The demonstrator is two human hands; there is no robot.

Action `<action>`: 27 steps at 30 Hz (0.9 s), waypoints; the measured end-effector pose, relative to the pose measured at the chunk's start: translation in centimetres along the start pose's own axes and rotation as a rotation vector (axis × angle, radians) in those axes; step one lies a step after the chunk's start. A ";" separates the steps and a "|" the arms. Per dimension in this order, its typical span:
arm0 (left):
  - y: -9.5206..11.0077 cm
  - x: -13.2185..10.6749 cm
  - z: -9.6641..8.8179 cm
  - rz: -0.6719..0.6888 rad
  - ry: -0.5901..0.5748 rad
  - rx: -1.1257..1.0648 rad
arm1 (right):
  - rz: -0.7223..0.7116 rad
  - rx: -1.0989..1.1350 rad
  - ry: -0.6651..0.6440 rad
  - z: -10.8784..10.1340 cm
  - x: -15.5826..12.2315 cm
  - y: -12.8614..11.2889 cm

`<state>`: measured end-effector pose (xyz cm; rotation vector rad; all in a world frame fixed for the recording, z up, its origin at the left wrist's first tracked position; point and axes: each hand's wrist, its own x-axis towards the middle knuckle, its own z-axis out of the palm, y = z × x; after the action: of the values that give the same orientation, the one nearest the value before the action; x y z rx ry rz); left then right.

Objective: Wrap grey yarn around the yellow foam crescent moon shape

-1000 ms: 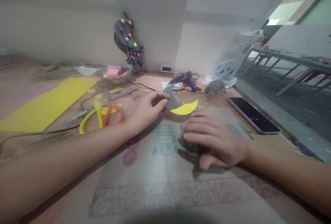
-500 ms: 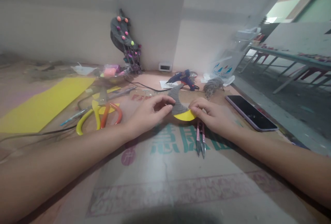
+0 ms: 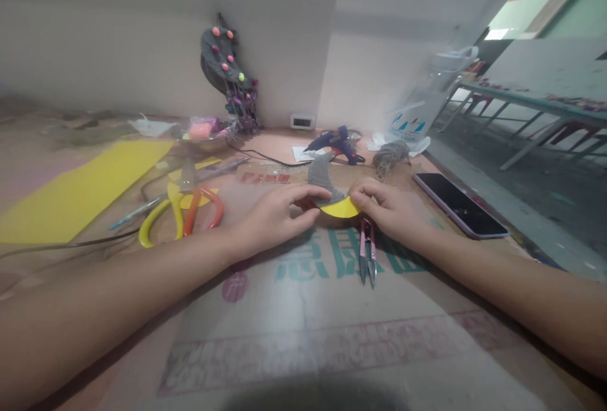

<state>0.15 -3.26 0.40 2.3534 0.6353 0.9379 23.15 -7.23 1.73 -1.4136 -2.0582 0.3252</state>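
Note:
A crescent-shaped piece [image 3: 339, 208], yellow at its lower end and wrapped in grey yarn at its upper horn, is held just above a sheet of printed cardboard [image 3: 303, 322]. My left hand [image 3: 275, 215] pinches its left side with thumb and fingers. My right hand [image 3: 391, 208] pinches its yellow right end. Small pink thread snips [image 3: 367, 253] lie on the cardboard just below the crescent, between my two wrists.
Yellow and orange handled scissors [image 3: 183, 212] and a yellow sheet [image 3: 76, 190] lie at the left. A blue glue gun [image 3: 334, 142] and a bundle of grey yarn [image 3: 389, 157] sit behind the crescent. A dark phone [image 3: 459, 204] lies at the right. A decorated grey ornament [image 3: 227, 76] leans in the corner.
My right hand lifted off the thread snips, leaving them on the cardboard, and came up to pinch the yellow end of the crescent. My left hand slid slightly right along it.

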 end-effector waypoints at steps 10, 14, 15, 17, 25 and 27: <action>0.5 0.0 0.0 -0.040 0.024 -0.025 | -0.008 0.014 -0.036 0.0 0.0 -0.1; 0.6 -0.1 0.0 -0.050 0.048 -0.033 | -0.011 -0.029 -0.037 -0.2 -0.1 -0.3; 0.6 -0.1 0.0 -0.056 0.051 -0.036 | -0.022 -0.025 -0.032 -0.2 -0.1 -0.3; 0.6 -0.2 0.1 -0.067 0.051 -0.046 | -0.048 -0.003 -0.023 -0.2 0.0 -0.2; 0.7 -0.2 -0.2 -0.069 0.018 -0.041 | -0.069 -0.010 -0.015 -0.1 0.0 0.2; 0.8 -0.2 -0.4 -0.053 -0.009 -0.024 | -0.062 -0.012 -0.005 0.0 0.0 0.2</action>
<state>-0.12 -3.85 1.05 2.3069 0.6763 0.9058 23.34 -7.15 1.63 -1.3536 -2.1069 0.2919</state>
